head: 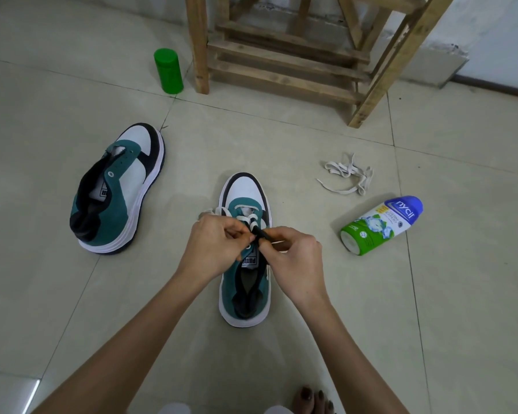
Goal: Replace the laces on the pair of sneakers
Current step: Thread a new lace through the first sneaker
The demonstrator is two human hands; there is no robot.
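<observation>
Beyond my bare foot (311, 398), the teal-and-white suede sneaker (245, 285) lies heel toward me, long axis pointing away. Left hand (213, 243) pinches the white flat lace (245, 218). Right hand (293, 255) pinches a black lace end (262, 233) over the tongue, between both hands. Second, unlaced sneaker (117, 189) rests far left.

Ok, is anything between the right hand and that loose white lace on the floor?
Nothing visible. Bare tile lies between the right hand and the loose lace. The Nycil bottle lies on its side further right, off that line. The right hand is busy, pinching the threaded lace on the middle sneaker.
</observation>
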